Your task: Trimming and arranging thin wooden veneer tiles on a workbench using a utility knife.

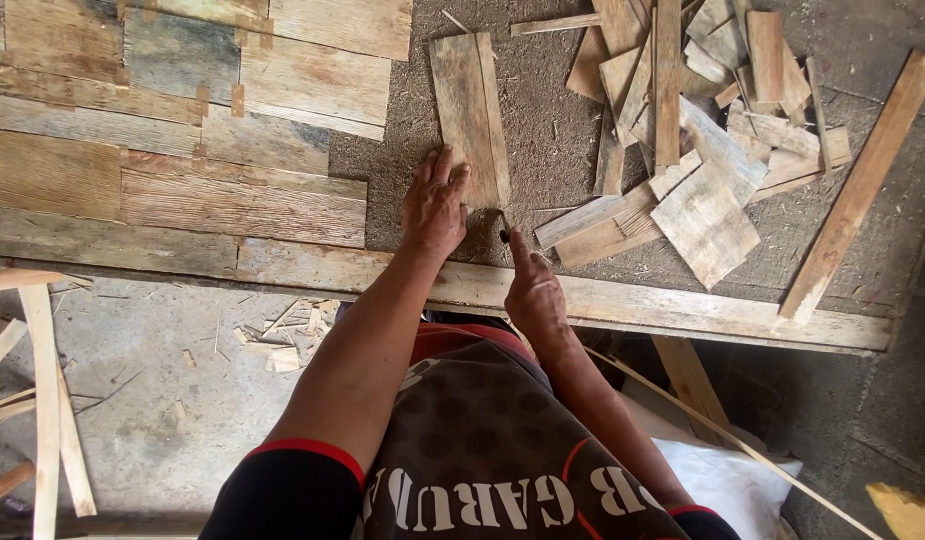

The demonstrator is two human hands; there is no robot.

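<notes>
Far left of both grips, thin wooden strips (43, 400) stand over the dusty floor (163, 370), where small wood chips (283, 345) lie scattered. Above them, still left of the grips, a patchwork of flat boards (183, 150) is fitted edge to edge on the table (383, 170), whose long front rail (683, 310) runs just below both hands.

The left hand (435, 205) lies palm down with its fingers spread, so its grip is released rather than clenched: the fingertips press on the lower end of a short plank (470, 110), which lies flat on the sawdust-covered table surface and stretches straight away from that hand, just right of the fitted boards.

Just right of the left hand and slightly nearer the body, the right hand (533, 290) has its grip closed around a small dark pencil-like tool (504, 232), the index finger stretched along it. The tip sits at the plank's lower right corner; whether it touches wood or table cannot be told.

Right of the right grip, a loose heap of wood offcuts (683, 120) lies crisscrossed on the table, near but apart from the hand. Furthest right, a long slat (858, 190) lies slanted, well apart from both grips.
</notes>
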